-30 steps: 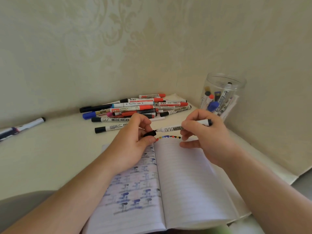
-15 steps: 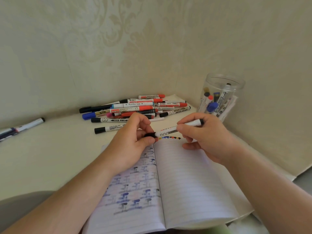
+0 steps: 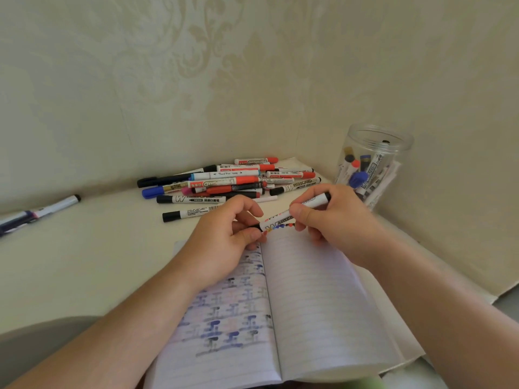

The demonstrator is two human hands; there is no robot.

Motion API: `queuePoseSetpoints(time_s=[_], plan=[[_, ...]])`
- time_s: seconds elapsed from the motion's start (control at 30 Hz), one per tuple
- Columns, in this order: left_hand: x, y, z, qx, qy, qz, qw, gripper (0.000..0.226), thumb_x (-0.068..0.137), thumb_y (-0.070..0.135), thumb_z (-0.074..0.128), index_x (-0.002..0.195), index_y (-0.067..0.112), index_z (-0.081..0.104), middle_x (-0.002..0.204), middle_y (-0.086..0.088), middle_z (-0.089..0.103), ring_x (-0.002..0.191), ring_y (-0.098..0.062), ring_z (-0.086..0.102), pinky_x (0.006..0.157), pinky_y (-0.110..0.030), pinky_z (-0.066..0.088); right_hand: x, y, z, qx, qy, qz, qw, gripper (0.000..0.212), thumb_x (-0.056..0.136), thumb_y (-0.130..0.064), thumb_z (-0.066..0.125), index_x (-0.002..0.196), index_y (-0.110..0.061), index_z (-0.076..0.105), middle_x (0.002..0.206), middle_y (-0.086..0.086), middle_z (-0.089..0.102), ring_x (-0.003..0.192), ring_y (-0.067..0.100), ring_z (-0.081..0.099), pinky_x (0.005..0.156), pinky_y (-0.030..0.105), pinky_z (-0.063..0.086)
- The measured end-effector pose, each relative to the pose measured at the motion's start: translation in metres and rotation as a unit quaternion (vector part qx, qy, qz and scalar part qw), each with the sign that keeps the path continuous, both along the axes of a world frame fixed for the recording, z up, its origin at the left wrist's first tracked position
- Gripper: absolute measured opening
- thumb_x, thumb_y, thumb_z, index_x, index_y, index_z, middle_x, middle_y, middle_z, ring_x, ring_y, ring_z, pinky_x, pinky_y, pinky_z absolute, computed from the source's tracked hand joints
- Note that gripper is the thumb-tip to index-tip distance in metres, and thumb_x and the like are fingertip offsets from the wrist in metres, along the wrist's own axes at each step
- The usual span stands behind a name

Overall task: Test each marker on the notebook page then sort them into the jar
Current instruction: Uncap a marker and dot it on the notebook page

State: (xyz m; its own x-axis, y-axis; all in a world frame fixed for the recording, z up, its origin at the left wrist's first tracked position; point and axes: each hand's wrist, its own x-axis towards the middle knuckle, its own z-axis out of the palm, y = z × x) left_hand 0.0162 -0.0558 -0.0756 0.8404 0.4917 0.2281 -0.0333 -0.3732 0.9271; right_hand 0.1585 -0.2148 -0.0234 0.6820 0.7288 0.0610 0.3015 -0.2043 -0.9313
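While both hands (image 3: 224,242) (image 3: 337,217) grip it, marker (image 3: 276,221) overhangs notebook's (image 3: 323,304) top edge.

A cream table (image 3: 84,256) sits in a corner of pale damask-patterned wallpaper (image 3: 196,80).

Two bare forearms reached into view from the lower edge, one from the lower left and one from the lower right. No sleeve covered either arm up to the frame's edge. The left hand (image 3: 222,242) and the right hand (image 3: 337,220) were both bare. The fingernails that showed on the thumbs and fingers were short and plain. The forearms were smooth, broad near the frame's lower edge and narrowing toward the wrists. Nothing more of the person showed.
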Motion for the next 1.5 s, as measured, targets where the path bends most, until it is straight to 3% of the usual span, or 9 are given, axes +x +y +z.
queuePoseSetpoints(time_s=[0.27,0.47,0.6,0.77,0.87,1.03,1.13,1.33,1.5], plan=[[0.002,0.007,-0.002,0.013,-0.006,0.041,0.999,0.046,0.089,0.017,0.079,0.113,0.045,0.052,0.101,0.01,0.066,0.093,-0.01,0.071,0.083,-0.033,0.058,-0.005,-0.006,0.011,-0.016,-0.115,-0.004,0.993,0.007,0.093,-0.033,0.077,0.09,-0.028,0.073,0.063,-0.005,0.065,0.054,0.011,0.056,0.051,0.024,0.042],[0.005,0.003,0.0,0.154,0.128,0.011,0.98,0.072,0.066,0.053,0.091,0.118,0.044,0.042,0.114,0.017,0.048,0.102,-0.002,0.051,0.082,-0.026,0.048,0.04,-0.053,0.091,0.239,-0.218,-0.213,0.922,0.028,0.093,-0.022,0.073,0.105,-0.035,0.052,0.096,-0.002,0.073,0.07,0.02,0.066,0.064,0.039,0.057],[0.006,-0.003,0.005,0.233,0.184,-0.016,0.955,0.071,0.066,0.069,0.082,0.119,0.044,0.043,0.111,0.02,0.049,0.097,0.0,0.052,0.083,-0.028,0.05,0.078,-0.067,0.108,0.005,-0.416,-0.243,0.876,0.027,0.098,-0.022,0.056,0.121,-0.028,0.043,0.097,-0.003,0.063,0.089,0.027,0.057,0.074,0.041,0.047],[0.005,-0.003,0.008,0.245,0.186,-0.027,0.951,0.071,0.065,0.076,0.078,0.119,0.044,0.043,0.109,0.021,0.05,0.095,0.0,0.053,0.077,-0.025,0.045,0.087,-0.047,0.1,-0.256,-0.44,-0.118,0.852,0.017,0.103,-0.028,0.04,0.112,-0.025,0.054,0.087,0.006,0.065,0.091,0.035,0.06,0.079,0.043,0.051],[0.004,-0.003,0.006,0.249,0.18,-0.026,0.951,0.07,0.067,0.075,0.077,0.119,0.044,0.043,0.108,0.021,0.05,0.094,-0.001,0.052,0.075,-0.025,0.044,0.077,-0.039,0.102,-0.341,-0.456,-0.083,0.818,0.038,0.106,-0.056,0.03,0.109,-0.039,0.063,0.101,0.003,0.053,0.111,0.03,0.046,0.089,0.042,0.042],[0.004,-0.003,0.005,0.247,0.181,-0.022,0.952,0.072,0.066,0.075,0.078,0.121,0.045,0.042,0.108,0.021,0.05,0.096,-0.001,0.052,0.079,-0.026,0.047,0.083,-0.031,0.098,-0.31,-0.452,-0.124,0.827,0.086,0.081,-0.074,0.061,0.156,-0.051,0.023,0.159,0.004,0.027,0.141,0.035,0.03,0.112,0.052,0.039],[0.005,-0.004,0.006,0.246,0.179,-0.022,0.952,0.072,0.067,0.073,0.079,0.121,0.044,0.042,0.109,0.021,0.05,0.095,-0.001,0.053,0.078,-0.025,0.046,0.087,-0.022,0.108,-0.308,-0.332,-0.11,0.885,0.105,0.078,-0.061,0.069,0.161,-0.05,0.005,0.152,0.009,0.045,0.12,0.032,0.054,0.097,0.044,0.052],[0.005,-0.004,0.005,0.248,0.181,-0.019,0.951,0.07,0.068,0.072,0.08,0.121,0.044,0.042,0.108,0.022,0.052,0.093,-0.001,0.054,0.075,-0.022,0.044,0.075,-0.019,0.121,-0.413,-0.287,-0.068,0.862,0.062,0.07,-0.056,0.069,0.127,-0.057,0.045,0.124,0.003,0.04,0.098,0.031,0.062,0.082,0.045,0.061],[0.005,-0.005,0.005,0.247,0.184,-0.023,0.951,0.07,0.069,0.071,0.08,0.121,0.043,0.042,0.107,0.022,0.053,0.094,-0.001,0.054,0.077,-0.023,0.046,0.058,-0.04,0.089,-0.289,-0.433,-0.097,0.848,0.045,0.083,-0.066,0.057,0.124,-0.054,0.045,0.131,-0.006,0.044,0.118,0.029,0.049,0.097,0.049,0.049]])
